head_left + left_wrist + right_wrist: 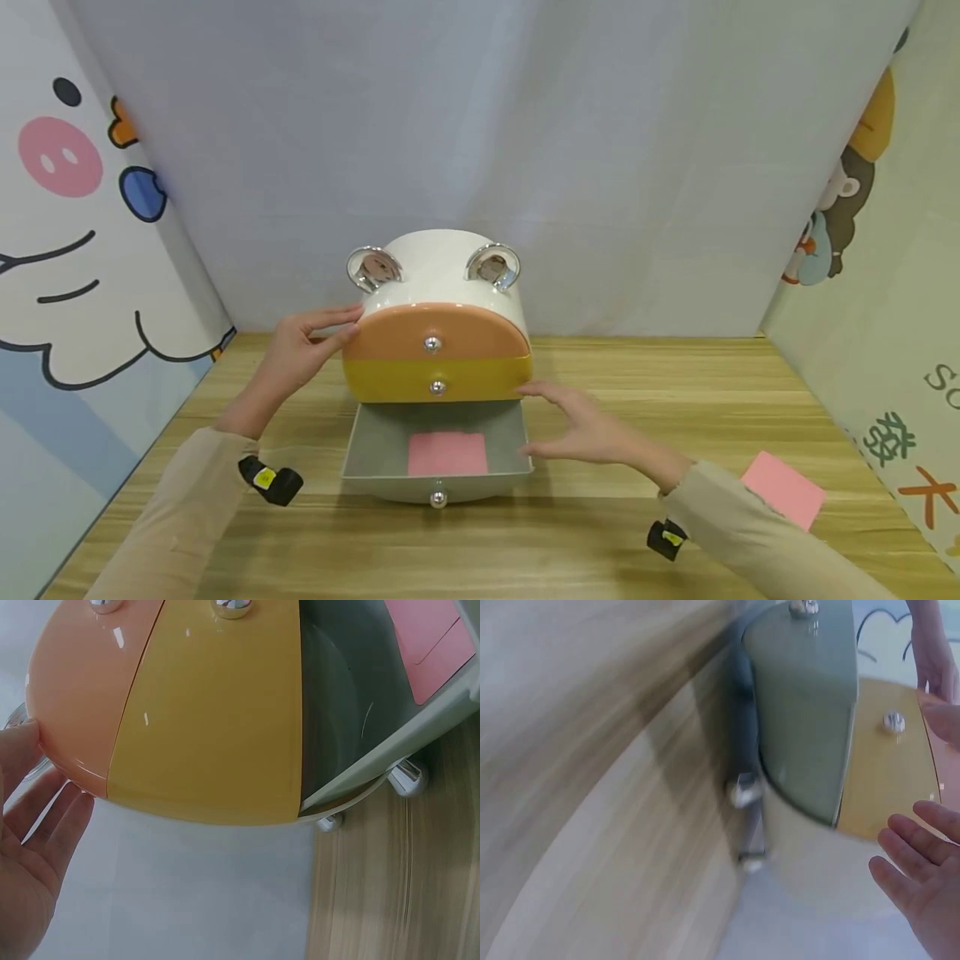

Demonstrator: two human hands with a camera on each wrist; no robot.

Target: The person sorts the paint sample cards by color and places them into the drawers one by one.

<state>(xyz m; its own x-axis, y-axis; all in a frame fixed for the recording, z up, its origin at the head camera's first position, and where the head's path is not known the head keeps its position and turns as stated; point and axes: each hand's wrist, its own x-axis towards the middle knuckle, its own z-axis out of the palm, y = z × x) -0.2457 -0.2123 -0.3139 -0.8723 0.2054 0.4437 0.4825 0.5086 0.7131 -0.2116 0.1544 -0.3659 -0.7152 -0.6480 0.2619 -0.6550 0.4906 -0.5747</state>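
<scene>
A white rounded storage box (442,267) with silver ears stands on the table. Its orange drawer (397,332) and yellow drawer (390,381) are closed, while the grey-green bottom drawer (375,442) is pulled out. Inside that drawer lies pink paper (447,454); the left wrist view shows two overlapping pink pieces (431,641). My left hand (303,346) touches the box's left edge beside the orange drawer, fingers nearly straight. At the right side my right hand (588,429) is spread, fingertips by the yellow drawer's edge and thumb near the bottom drawer's rim; contact is unclear.
Another pink sheet (783,492) lies on the wooden table (525,550) at the right, partly behind the right sleeve. A pale curtain (637,167) hangs behind the box. Printed cartoon panels flank the table on both sides.
</scene>
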